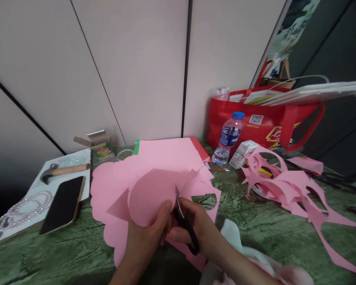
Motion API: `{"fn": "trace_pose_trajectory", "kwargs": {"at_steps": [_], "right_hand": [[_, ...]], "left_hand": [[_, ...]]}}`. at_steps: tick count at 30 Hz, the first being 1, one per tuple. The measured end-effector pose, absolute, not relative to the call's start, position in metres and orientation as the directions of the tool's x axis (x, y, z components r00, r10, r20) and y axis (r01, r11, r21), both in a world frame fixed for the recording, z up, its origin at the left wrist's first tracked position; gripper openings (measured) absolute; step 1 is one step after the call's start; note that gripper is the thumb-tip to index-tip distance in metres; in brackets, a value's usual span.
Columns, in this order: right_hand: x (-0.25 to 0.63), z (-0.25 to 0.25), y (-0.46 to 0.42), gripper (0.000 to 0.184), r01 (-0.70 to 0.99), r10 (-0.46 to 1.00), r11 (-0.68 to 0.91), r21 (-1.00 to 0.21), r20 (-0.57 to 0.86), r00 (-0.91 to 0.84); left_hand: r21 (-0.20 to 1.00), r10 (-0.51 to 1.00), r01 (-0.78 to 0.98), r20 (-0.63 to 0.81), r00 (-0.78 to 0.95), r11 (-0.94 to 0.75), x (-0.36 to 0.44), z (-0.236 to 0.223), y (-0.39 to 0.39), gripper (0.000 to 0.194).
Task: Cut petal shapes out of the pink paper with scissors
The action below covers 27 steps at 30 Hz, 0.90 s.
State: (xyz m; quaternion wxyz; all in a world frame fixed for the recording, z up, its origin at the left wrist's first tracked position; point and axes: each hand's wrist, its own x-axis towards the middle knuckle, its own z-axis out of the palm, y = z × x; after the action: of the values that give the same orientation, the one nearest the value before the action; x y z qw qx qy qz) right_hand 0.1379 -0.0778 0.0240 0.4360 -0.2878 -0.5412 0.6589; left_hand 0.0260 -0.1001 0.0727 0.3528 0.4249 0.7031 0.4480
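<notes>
My left hand (150,233) pinches the lower edge of a pink sheet of paper (152,190), which has a rounded outline on its left side. In my right hand (195,223) is a pair of scissors with black handles (192,237). Its blades point up and away from me at the sheet, close to my left thumb. Below and around the sheet lies a pile of pink paper with scalloped edges (106,178). My fingers hide part of the scissors and the lower edge of the sheet.
Pink paper scraps (287,186) are heaped at right. Behind them stand a water bottle (228,138), a small white box (243,153) and a red bag (255,118). At left lie a hammer (68,170), a phone (63,206), bead strings (23,213) and an opened small box (102,150).
</notes>
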Motion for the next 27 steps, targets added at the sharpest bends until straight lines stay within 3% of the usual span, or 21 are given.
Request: {"fn": "trace_pose_trajectory", "kwargs": {"at_steps": [14,27], "right_hand": [[0.139,0.0283,-0.078,0.043,-0.309,0.877,-0.155,-0.938,0.013,-0.479],[0.1397,0.0305,-0.078,0.039,-0.322,0.878,-0.149,-0.935,0.024,-0.477]], "left_hand": [[0.944,0.903,0.226,-0.133,-0.408,0.241,0.0284,0.0733,-0.0999,0.043],[0.931,0.894,0.219,-0.184,-0.408,0.292,0.0302,0.0745,-0.1002,0.044]]}}
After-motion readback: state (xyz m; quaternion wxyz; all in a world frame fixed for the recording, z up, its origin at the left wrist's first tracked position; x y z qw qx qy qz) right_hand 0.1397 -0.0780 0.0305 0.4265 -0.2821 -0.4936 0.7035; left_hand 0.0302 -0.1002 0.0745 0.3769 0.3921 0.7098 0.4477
